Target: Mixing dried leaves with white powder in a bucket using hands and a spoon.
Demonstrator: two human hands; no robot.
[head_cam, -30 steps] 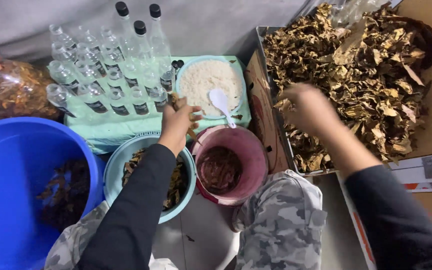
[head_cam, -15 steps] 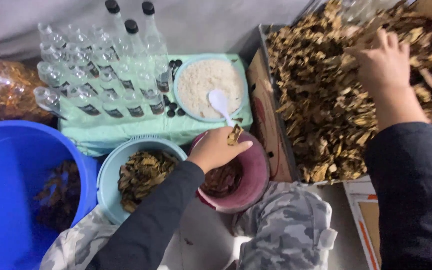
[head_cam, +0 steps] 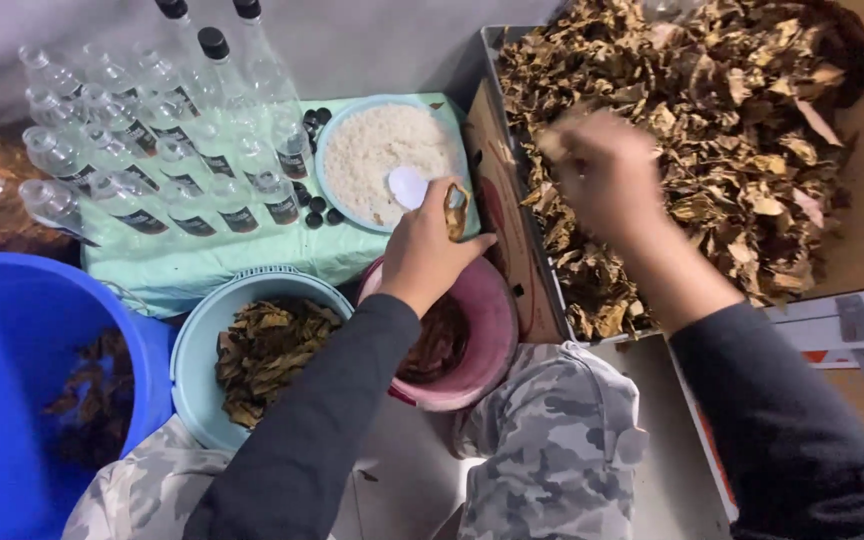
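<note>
The left hand point(head_cam: 430, 245) is closed on a small dried leaf piece point(head_cam: 455, 200), pinched between thumb and fingers, and sits above the far rim of the pink bowl point(head_cam: 487, 330). The right hand point(head_cam: 602, 175) is blurred by motion over the near-left part of the cardboard box point(head_cam: 497, 180) of dried leaves point(head_cam: 742, 130); whether its fingers are closed on any leaves cannot be determined.

The two hands are apart, separated by the left wall of the box. The leaf piece stands roughly upright in the left hand, its long axis pointing away from the person, just beside the white spoon point(head_cam: 407, 185) resting in the plate of white grains point(head_cam: 377, 150). That plate lies on the right end of the green tray point(head_cam: 202, 270), with clear bottles point(head_cam: 152, 160) at the tray's left end.

The light-blue bowl point(head_cam: 197, 340) holding sorted leaves lies left of the pink bowl, nearer the left arm. The blue tub point(head_cam: 2, 330) is furthest left.
</note>
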